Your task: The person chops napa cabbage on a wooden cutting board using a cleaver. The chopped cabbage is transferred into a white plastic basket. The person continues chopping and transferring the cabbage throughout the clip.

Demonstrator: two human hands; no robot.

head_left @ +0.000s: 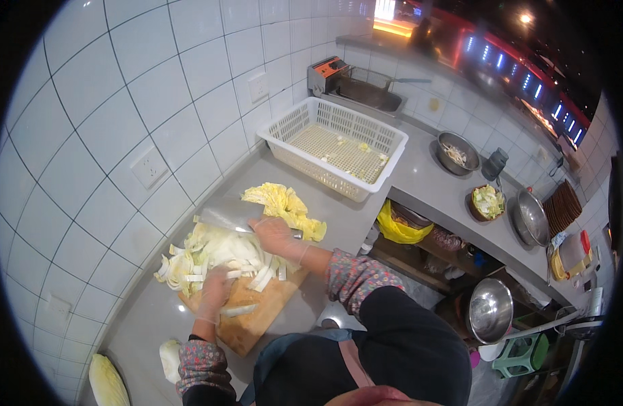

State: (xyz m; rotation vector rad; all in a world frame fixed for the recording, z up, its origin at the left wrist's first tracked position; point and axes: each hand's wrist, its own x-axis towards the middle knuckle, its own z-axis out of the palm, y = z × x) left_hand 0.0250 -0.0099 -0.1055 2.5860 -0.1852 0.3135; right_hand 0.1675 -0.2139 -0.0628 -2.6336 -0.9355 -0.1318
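Observation:
My right hand (276, 236), in a clear thin glove, is closed on the handle of a cleaver (230, 215), whose broad blade lies over the far edge of the cut cabbage. My left hand (215, 292), gloved too, touches the near side of the sliced napa cabbage (220, 248) heaped on a wooden cutting board (250, 314); whether its fingers grip any is hidden. One white strip (239, 310) lies apart on the board. Beyond the blade are loose yellow cabbage leaves (286, 205). A pale cabbage piece (170, 360) is beside my left sleeve, and a whole napa cabbage (107, 380) lies at lower left.
A white plastic basket (326, 175) with cabbage scraps stands beyond the board, before a deep fryer (362, 91). Along the right counter are a metal bowl (457, 152), a bowl of cut cabbage (487, 203) and a larger metal bowl (529, 218). A green stool (522, 355) stands below.

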